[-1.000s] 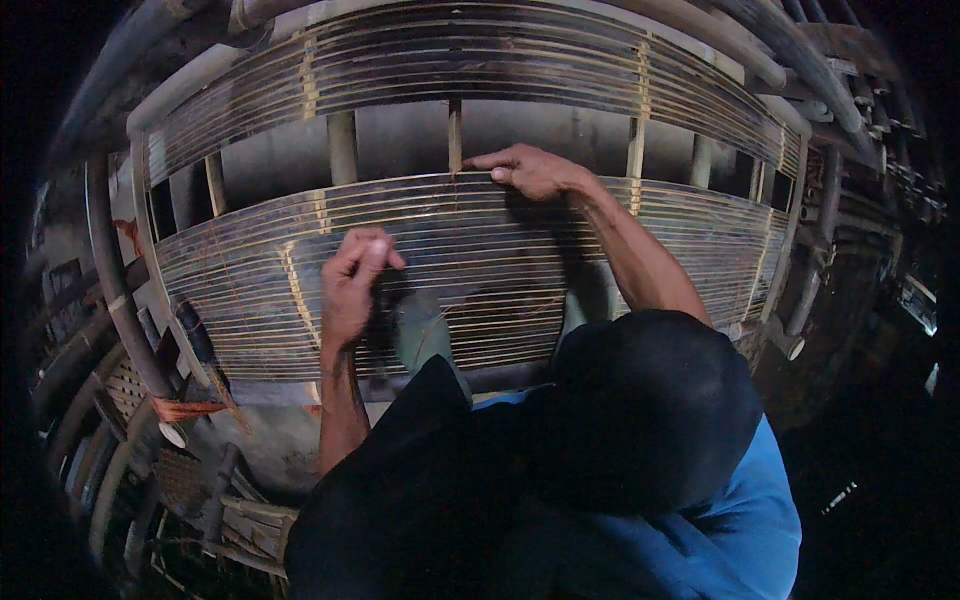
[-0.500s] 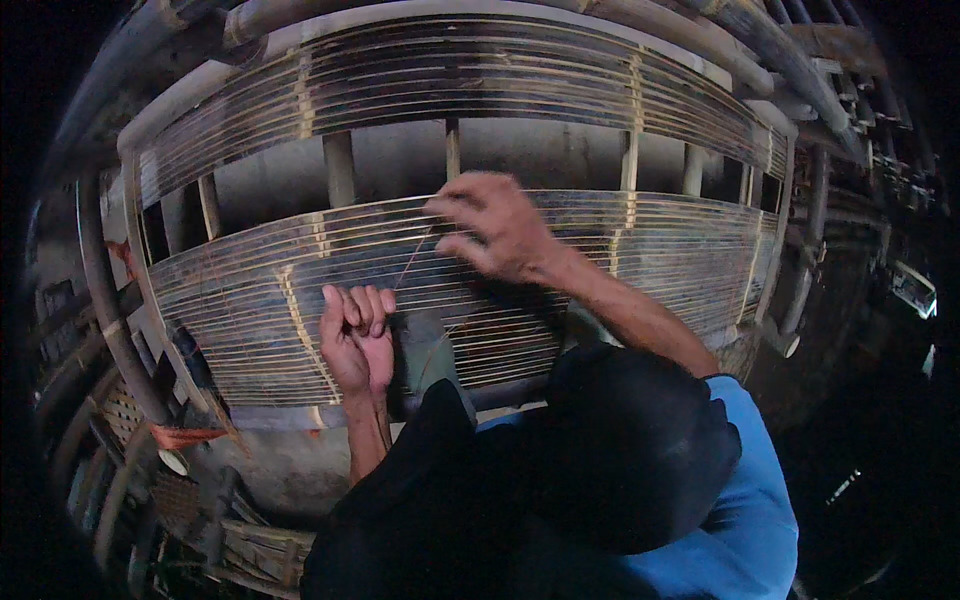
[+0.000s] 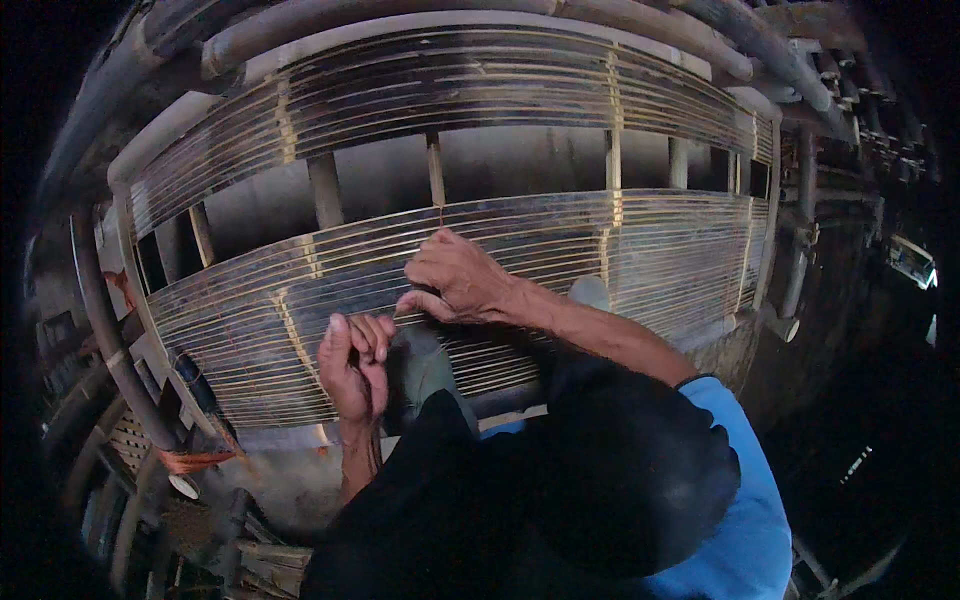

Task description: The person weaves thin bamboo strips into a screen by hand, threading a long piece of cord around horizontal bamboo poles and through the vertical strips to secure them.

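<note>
1. Grey wall [image 3: 540, 165] is being partly screened by a bamboo frame [image 3: 128, 240], across which thin strips are being carried in an upper band [image 3: 450, 85] and a lower band [image 3: 680, 250]. An orange binding [image 3: 190, 462] is being displayed near the frame's lower left corner.
2. Reddish thread [image 3: 441, 215] is being supported at the lower band's upper edge, near mid-length, beside the foot of an upright slat [image 3: 435, 170]; it is being led down toward the right hand [image 3: 458, 282].
3. The right hand is being held over the lower band, fingers curled inward. The thread is possibly being pinched; contact is being hidden by the hand.
4. The left hand [image 3: 357, 365] is being held just beside it, nearer the band's lower edge, fingers folded toward the palm. Whether anything is being pinched cannot be told.
5. Judged step: the thread is apparently being worked by both hands at the strips.
6. Judged requirement for the next move: even tension and a secure fingertip grip are being called for, without the strips being bent.
</note>
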Action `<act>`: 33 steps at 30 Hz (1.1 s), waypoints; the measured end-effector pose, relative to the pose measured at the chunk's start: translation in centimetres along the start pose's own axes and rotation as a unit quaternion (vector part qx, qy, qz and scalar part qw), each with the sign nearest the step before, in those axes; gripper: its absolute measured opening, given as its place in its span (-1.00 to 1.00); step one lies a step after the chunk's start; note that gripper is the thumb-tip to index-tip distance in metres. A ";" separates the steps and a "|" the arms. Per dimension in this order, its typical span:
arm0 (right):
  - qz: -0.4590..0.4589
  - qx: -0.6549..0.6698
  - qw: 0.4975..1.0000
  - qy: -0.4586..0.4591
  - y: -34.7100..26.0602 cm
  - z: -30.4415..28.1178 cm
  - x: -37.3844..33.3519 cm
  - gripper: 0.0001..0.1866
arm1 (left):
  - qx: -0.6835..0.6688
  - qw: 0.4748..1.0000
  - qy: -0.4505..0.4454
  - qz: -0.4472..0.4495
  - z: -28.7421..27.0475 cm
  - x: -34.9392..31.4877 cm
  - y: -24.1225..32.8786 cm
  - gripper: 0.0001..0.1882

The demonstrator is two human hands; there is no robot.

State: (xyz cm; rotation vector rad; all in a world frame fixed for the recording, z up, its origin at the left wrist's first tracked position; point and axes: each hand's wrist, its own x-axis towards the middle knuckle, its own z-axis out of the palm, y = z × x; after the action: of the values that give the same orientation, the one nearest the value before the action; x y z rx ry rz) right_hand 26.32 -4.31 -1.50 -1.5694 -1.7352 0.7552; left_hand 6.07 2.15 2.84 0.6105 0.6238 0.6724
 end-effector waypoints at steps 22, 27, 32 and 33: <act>0.136 -0.180 0.940 0.254 6.4 -12.7 -17.9 -0.43 | 0.467 0.865 0.061 -0.174 0.3 -3.6 6.2 -0.79; 0.100 -0.052 0.982 0.152 8.0 -11.9 -18.0 -0.44 | 0.446 0.883 0.118 -0.083 0.8 -5.0 14.3 -0.71; 0.042 0.098 0.988 0.116 5.7 -16.6 -17.8 -0.65 | 0.675 0.710 0.192 0.056 -0.4 -2.4 16.6 -0.72; 0.033 0.107 0.984 0.142 5.9 -18.0 -17.9 -0.73 | 0.685 0.705 0.165 0.076 1.8 -0.2 14.6 -0.72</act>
State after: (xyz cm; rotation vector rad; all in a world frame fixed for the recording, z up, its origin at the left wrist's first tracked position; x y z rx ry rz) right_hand 45.12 -21.82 3.09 -1.5118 -1.3560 0.6865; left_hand 1.72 10.64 14.07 1.9848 1.4291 0.3531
